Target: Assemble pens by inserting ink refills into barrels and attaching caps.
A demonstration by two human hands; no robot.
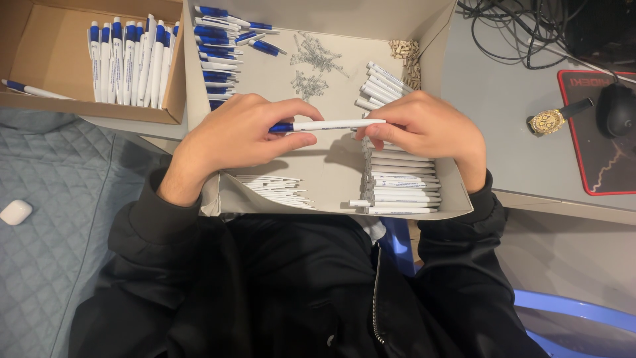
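Both my hands hold one white pen with a blue end (pixel 328 124) level over an open cardboard box (pixel 454 211) on my lap. My left hand (pixel 238 132) pinches the blue end between thumb and fingers. My right hand (pixel 424 127) grips the white tip end. Below the hands, the box holds white pen barrels (pixel 403 185) stacked at the right, thin white refills (pixel 278 189) at the near left, blue clip parts (pixel 215 50) at the far left, small metal springs (pixel 313 63) in the middle and small tan pieces (pixel 405 52) at the far right.
A second cardboard box (pixel 40 53) at the upper left holds finished blue and white pens (pixel 129 59). A gold wristwatch (pixel 550 120), a black mouse (pixel 616 109) on a red-edged mat and cables lie on the grey desk at right. A white earbud case (pixel 14 212) rests on grey quilted fabric.
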